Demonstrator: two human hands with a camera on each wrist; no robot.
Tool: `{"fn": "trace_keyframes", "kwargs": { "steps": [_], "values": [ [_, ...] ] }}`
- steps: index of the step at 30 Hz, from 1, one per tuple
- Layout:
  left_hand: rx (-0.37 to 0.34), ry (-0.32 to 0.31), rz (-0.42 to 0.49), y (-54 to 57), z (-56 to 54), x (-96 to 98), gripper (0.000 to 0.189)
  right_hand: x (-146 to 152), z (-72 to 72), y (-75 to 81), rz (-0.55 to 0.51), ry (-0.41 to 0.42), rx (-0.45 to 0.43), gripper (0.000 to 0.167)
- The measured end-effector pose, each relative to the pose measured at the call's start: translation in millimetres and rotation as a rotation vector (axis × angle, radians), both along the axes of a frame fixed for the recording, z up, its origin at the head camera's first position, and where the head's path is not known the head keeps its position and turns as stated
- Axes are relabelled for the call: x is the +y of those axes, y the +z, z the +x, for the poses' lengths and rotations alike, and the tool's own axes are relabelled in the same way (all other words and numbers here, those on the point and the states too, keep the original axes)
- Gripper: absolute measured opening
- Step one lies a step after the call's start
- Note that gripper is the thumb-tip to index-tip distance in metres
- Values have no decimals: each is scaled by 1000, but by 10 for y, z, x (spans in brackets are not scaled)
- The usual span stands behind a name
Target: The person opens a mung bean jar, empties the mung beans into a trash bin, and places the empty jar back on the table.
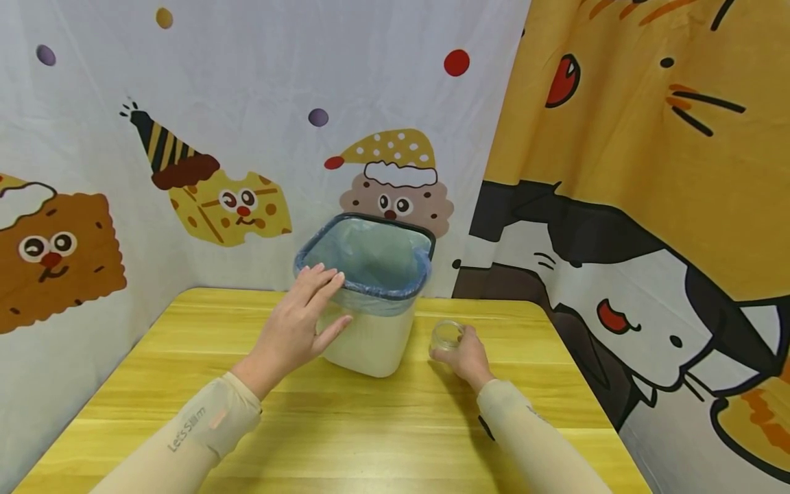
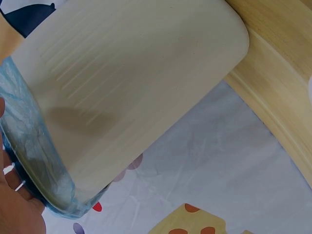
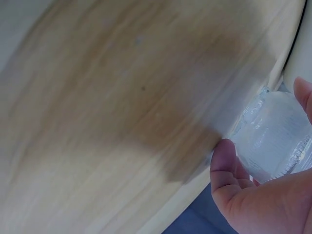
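Note:
A cream trash bin [image 1: 369, 343] stands upright towards the back of the table, lined with a translucent blue bag [image 1: 352, 247] folded over its dark rim. My left hand [image 1: 295, 319] is at the bin's near left rim, fingers extended and thumb apart; whether it touches the rim is hard to tell. Right of the bin, my right hand [image 1: 467, 358] grips a small clear jar [image 1: 446, 334] low over the table. The right wrist view shows thumb and fingers around the clear jar [image 3: 273, 139]. In the left wrist view, the bin's ribbed side [image 2: 131, 78] fills much of the picture.
The yellow wood-grain table [image 1: 345, 446] ends at a patterned cloth backdrop [image 1: 247, 103] just behind the bin. On the right hangs an orange cartoon cloth [image 1: 623, 158]. A small dark object [image 1: 486, 428] shows partly beside the right forearm.

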State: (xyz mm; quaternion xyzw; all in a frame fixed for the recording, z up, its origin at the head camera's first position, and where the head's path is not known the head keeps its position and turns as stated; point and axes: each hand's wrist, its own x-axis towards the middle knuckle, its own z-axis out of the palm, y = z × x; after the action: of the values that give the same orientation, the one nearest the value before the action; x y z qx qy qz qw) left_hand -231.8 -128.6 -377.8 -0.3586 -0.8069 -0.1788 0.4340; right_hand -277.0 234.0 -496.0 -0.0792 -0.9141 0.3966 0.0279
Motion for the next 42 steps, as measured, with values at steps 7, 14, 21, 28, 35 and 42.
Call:
{"fn": "trace_keyframes", "kwargs": {
  "steps": [7,14,21,28,35,42],
  "values": [
    [-5,8,-23,8,10,-7,67,1,14,14,7,-2,-11,102],
    [-42,51,-97,44,55,-26,77,35,43,25,26,-4,-24,106],
    [-52,61,-67,-19,154,-57,78,92,49,37,8,-2,-35,111],
    [-52,80,73,-251,344,-174,82,124,57,56,19,9,-26,113],
    [-439,176,35,-546,579,-381,86,148,68,74,8,16,-32,117],
    [-699,207,26,-832,803,-436,83,206,228,152,-77,31,-42,119]
  ]
}}
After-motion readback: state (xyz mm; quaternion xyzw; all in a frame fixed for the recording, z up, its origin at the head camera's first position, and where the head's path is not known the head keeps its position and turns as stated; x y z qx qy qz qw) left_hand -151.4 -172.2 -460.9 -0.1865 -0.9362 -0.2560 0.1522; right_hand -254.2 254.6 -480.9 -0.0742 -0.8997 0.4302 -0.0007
